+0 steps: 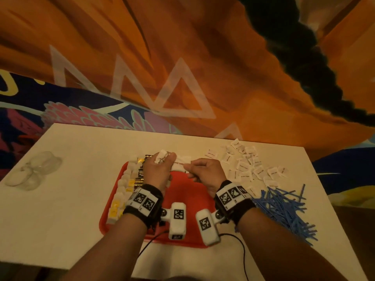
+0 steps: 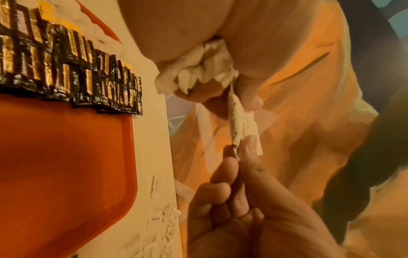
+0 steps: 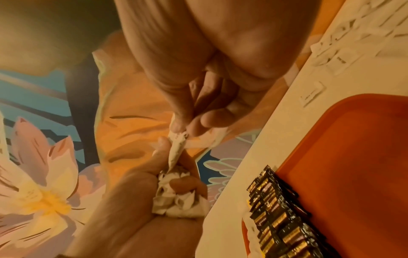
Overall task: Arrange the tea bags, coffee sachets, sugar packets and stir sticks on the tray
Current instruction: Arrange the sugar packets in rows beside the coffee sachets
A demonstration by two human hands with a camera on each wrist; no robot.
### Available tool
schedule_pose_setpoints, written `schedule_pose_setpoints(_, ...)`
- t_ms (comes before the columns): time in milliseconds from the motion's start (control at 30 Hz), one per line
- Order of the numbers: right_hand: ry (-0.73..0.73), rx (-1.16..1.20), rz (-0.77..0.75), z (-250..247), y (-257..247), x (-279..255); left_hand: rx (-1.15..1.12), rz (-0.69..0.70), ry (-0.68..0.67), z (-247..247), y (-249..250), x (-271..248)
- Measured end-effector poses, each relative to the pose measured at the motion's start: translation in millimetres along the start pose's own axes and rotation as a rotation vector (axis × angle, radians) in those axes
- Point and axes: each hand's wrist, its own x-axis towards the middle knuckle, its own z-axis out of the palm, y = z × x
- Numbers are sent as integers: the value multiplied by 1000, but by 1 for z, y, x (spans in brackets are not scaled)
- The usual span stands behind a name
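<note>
Both grips pinch one sugar packet (image 1: 181,165) over my tray (image 1: 188,197); tea bags (image 1: 121,189) and coffee sachets (image 1: 140,175) sit left, stir sticks (image 1: 284,207) wait right on the worktop (image 1: 71,179).

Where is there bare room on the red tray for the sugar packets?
The red tray is bare right of the coffee sachets; its left edge is crowded with tea bags. Both hands hover over its far end.

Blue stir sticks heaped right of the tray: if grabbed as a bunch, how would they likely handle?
The blue stir sticks look thin and straight, so probably light and fairly stiff. They lie crisscrossed in a loose heap on the table, so a grabbed bunch would likely come up splayed, with some slipping out. Squaring them up before they go on the red tray seems wise.
</note>
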Motion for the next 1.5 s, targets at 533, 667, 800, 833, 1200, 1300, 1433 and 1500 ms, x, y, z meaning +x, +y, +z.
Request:
schedule_pose_setpoints(533, 136, -246, 229, 7, 82, 93, 100, -233, 16, -66, -40, 63)
schedule_pose_setpoints(667, 158, -467, 305, 19, 104, 127, 53, -351, -82, -92, -44, 78)
schedule_pose_setpoints(800, 187, -521, 339, 39, 111, 152, 60, -387, -69, -120, -49, 88)
schedule_pose_setpoints(833, 202, -518, 335, 43, 111, 157, 67, -390, -62, -127, -50, 90)
schedule_pose_setpoints(1200, 256, -632, 337, 64, 132, 194, 85, -456, -17, -169, -61, 102)
schedule_pose_setpoints(1300, 263, -663, 355, 64, 134, 194, 87, -453, -26, -165, -63, 100)
schedule_pose_setpoints(1433, 253, -710, 362, 63, 136, 195, 66, -445, -47, -158, -64, 97)
schedule_pose_setpoints(1500, 259, -687, 364, 60, 136, 194, 57, -446, -69, -155, -64, 96)
